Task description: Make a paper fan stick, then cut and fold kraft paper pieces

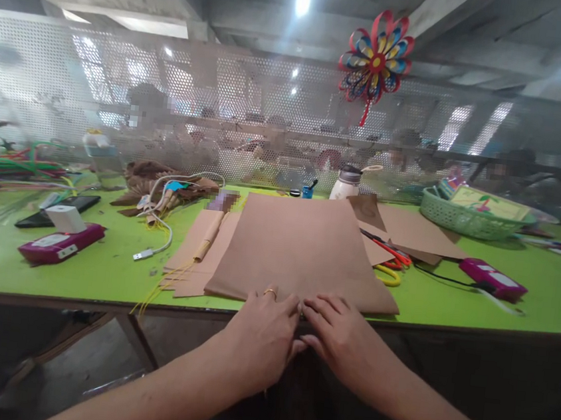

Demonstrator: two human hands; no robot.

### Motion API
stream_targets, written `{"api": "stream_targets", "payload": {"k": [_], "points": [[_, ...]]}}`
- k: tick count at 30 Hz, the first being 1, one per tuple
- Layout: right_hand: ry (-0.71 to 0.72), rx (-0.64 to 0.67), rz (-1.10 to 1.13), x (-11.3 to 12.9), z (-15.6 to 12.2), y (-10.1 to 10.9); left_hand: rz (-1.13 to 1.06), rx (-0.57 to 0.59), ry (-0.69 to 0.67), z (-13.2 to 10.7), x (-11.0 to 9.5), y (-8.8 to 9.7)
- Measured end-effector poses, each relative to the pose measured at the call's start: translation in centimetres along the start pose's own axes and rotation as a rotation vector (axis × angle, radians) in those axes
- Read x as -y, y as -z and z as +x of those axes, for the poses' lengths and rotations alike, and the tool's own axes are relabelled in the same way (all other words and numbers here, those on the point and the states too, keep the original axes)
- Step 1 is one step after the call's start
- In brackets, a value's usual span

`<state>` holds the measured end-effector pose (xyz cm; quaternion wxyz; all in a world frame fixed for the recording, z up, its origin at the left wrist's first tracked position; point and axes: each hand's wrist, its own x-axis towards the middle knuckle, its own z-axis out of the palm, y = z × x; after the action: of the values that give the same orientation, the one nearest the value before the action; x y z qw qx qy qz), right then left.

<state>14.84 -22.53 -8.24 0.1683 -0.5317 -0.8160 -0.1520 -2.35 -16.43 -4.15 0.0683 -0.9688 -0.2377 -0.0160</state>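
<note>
A large sheet of brown kraft paper (301,245) lies before me on the green table, its near edge curled or folded at the table's front. My left hand (265,329), with a ring on one finger, grips that near edge with bent fingers. Close beside it, my right hand (340,333) holds the same edge, fingers on top and thumb below. The two hands nearly meet at the middle. More brown paper pieces (195,254) lie under and left of the sheet, with a rolled paper piece trailing yellow string (210,236) on them.
Right of the sheet are red-handled scissors (391,252), a yellow handle (388,276), more brown paper (418,231), a green basket (465,216) and a purple power strip (496,279). Another purple strip (64,244) and a white cable (166,225) lie left. A perforated screen (272,95) stands behind.
</note>
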Motion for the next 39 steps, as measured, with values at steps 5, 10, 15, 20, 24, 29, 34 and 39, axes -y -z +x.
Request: {"api": "stream_targets", "payload": {"k": [5, 10, 15, 20, 24, 29, 34, 39], "points": [[-0.06, 0.024, -0.008, 0.4, -1.0, -0.1, 0.0, -0.001, 0.028, 0.0, -0.4, -0.4], [-0.097, 0.033, -0.003, -0.2, -1.5, 0.3, -0.004, -0.001, 0.039, 0.0, -0.5, -0.8], [-0.136, 0.011, -0.023, -0.7, -2.5, 0.6, -0.008, 0.022, 0.04, 0.2, -0.4, -0.7], [-0.152, 0.033, -0.093, -2.8, -4.9, 1.0, -0.017, 0.027, 0.054, 0.4, -0.4, -0.6], [-0.171, 0.03, -0.135, -4.7, -7.2, 1.4, -0.028, 0.038, 0.053, 0.5, -0.4, -0.5], [-0.224, 0.021, -0.146, -6.5, -9.3, 1.9, -0.027, 0.079, 0.06, 0.6, -0.5, -0.3], [-0.28, -0.002, -0.145, -7.9, -10.9, 2.2, -0.015, 0.072, 0.06, 0.6, -0.5, -0.5], [-0.299, -0.004, -0.141, -8.5, -12.2, 1.8, -0.006, 0.05, 0.053, 0.5, -0.4, -0.8]]}}
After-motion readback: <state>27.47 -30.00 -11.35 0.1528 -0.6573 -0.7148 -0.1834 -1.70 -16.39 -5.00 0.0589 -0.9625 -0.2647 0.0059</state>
